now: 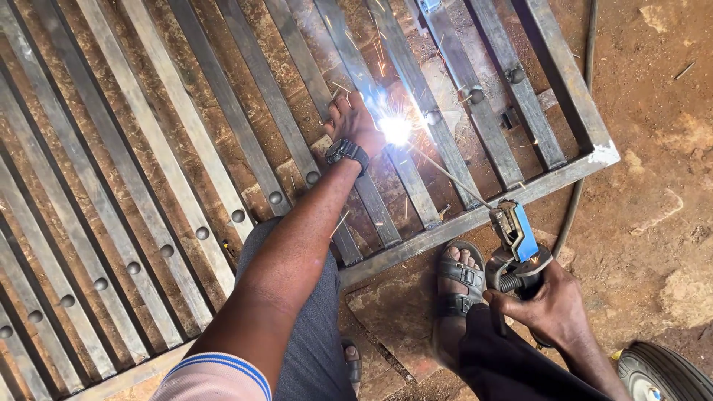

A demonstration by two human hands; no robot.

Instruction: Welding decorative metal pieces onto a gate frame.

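Observation:
My left hand (351, 120), with a dark wristwatch (346, 151), presses flat on a steel bar of a metal gate frame (475, 217) that lies on the ground. A bright welding arc (396, 130) throws sparks right beside its fingers. My right hand (548, 306) grips a welding electrode holder (518, 236) with blue jaws. A thin electrode rod (453, 175) runs from the holder up-left to the arc.
The frame has many parallel flat bars with round studs (238, 216), over red dirt. A sandalled foot (459, 276) and dark trouser leg stand at the frame's near rail. A cable (578, 186) runs along the right side. A wheel (663, 375) shows at bottom right.

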